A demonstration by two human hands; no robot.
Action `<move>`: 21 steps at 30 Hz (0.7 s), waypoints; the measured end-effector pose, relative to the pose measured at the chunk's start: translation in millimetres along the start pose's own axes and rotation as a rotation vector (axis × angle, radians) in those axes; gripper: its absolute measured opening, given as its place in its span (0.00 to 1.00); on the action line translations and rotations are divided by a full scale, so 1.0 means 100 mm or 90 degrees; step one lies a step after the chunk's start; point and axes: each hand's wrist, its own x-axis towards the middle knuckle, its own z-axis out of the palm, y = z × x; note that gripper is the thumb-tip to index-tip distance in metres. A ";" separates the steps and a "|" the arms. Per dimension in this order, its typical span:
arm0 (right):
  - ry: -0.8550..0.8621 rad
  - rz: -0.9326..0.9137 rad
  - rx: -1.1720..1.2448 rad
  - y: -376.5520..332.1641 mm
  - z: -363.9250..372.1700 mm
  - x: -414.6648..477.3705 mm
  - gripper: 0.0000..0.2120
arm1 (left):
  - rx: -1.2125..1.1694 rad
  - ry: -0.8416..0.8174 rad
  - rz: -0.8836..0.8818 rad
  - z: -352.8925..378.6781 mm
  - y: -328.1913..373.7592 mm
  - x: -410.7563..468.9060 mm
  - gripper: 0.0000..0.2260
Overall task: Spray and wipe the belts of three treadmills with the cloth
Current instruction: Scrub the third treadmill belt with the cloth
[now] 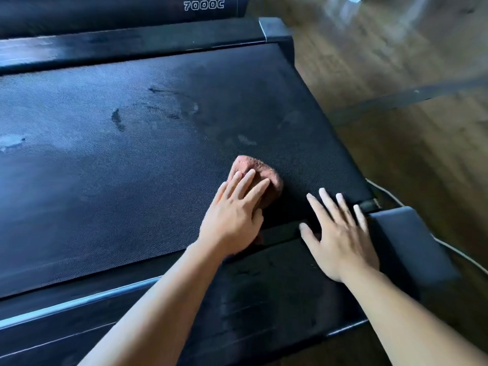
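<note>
A black textured treadmill belt (pixel 148 143) fills most of the view, with damp smears and streaks across its middle. A reddish-brown cloth (pixel 260 170) lies bunched on the belt near its right end. My left hand (pixel 235 210) presses flat on the cloth with straight fingers. My right hand (pixel 340 231) rests flat with spread fingers on the belt's near edge and the black side rail (pixel 264 286), just right of the cloth. A blurred clear spray bottle (pixel 353 1) stands on the floor at the top right.
A black end cap (pixel 412 241) closes the treadmill's near right corner. A second treadmill marked 7000C (pixel 203 6) sits beyond the far rail. Wooden floor (pixel 409 128) lies to the right, with a pale cable (pixel 454 252) running along it.
</note>
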 end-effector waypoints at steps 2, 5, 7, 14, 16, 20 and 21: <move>0.003 -0.002 -0.004 0.00 0.01 0.00 0.35 | 0.003 0.006 -0.015 -0.02 -0.18 -0.16 0.30; 0.004 -0.001 -0.010 0.01 0.02 0.01 0.35 | 0.007 0.031 -0.087 -0.12 -0.58 -0.28 0.30; 0.005 -0.003 -0.012 0.01 0.03 0.01 0.34 | 0.014 0.062 -0.150 -0.21 -0.85 -0.21 0.30; 0.014 -0.010 -0.014 0.02 0.04 0.02 0.33 | 0.000 0.088 -0.264 -0.29 -1.11 0.90 0.29; 0.015 -0.008 -0.011 0.03 0.04 0.02 0.32 | -0.006 0.071 -0.251 -0.25 -0.92 1.19 0.30; 0.007 -0.008 -0.014 0.03 0.04 0.02 0.33 | 0.018 0.049 -0.101 -0.11 -0.34 1.36 0.33; 0.007 -0.008 -0.017 0.03 0.04 0.03 0.33 | 0.010 0.040 -0.061 -0.07 -0.19 1.31 0.32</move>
